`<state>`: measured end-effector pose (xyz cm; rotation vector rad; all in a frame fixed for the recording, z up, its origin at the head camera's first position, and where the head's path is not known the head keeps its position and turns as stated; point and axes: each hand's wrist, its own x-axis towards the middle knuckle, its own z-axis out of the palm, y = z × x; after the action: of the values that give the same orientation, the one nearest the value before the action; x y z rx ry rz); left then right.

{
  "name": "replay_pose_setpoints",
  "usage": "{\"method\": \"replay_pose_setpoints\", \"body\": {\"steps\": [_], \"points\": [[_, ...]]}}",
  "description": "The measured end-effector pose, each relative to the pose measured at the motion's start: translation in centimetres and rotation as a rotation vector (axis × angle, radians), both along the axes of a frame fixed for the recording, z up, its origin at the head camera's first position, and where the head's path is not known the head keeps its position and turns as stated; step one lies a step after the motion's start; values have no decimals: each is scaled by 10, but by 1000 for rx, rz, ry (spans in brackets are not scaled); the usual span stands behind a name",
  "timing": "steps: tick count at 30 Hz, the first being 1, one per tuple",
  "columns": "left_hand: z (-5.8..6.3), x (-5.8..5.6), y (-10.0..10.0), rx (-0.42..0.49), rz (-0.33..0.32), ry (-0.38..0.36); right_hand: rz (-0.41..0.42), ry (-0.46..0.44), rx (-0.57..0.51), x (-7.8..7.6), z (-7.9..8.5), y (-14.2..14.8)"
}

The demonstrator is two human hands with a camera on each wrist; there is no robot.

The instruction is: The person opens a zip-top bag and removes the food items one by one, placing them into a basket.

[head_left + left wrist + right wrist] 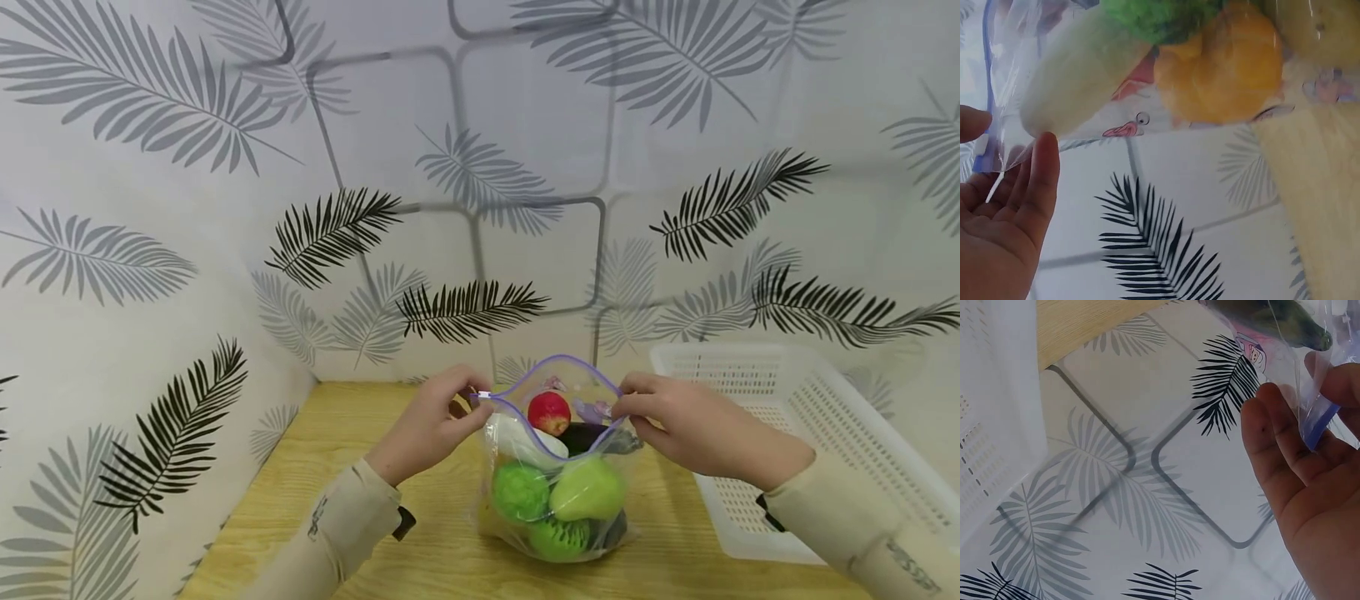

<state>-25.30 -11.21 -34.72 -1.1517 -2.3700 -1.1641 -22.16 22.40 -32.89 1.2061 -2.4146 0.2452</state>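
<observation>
A clear plastic zip bag [551, 467] with a purple zip edge stands on the table, its mouth spread apart. My left hand [435, 421] pinches the left end of the zip, beside a white slider [484, 394]. At the opposite end, my right hand [686, 425] pinches the corner between thumb and fingers. Inside lie a red apple [550, 412], a pear-shaped green piece [588, 489], a leafy green ball [520, 492], a white elongated piece [1079, 87] and a dark elongated vegetable [581, 437]. Through the plastic, the left wrist view shows a lobed orange piece [1229, 69].
A white perforated plastic basket [750, 367] stands on the right, behind and beside my right forearm. The wooden table [330, 467] meets a wall covering [525, 258] printed with leaves at the back and left.
</observation>
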Motion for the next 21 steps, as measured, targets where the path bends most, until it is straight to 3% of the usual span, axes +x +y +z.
{"method": "replay_pose_setpoints", "body": {"steps": [7,12,17,21], "points": [[-6,16,1,140,-47,-305,-1,4,8,4,0,0],[-16,23,3,167,-73,-408,-16,-6,10,7,0,-2],[-44,17,6,232,-139,-527,2,22,-3,9,1,-5],[-61,13,6,239,-108,-540,46,70,-28,8,4,-10]]}}
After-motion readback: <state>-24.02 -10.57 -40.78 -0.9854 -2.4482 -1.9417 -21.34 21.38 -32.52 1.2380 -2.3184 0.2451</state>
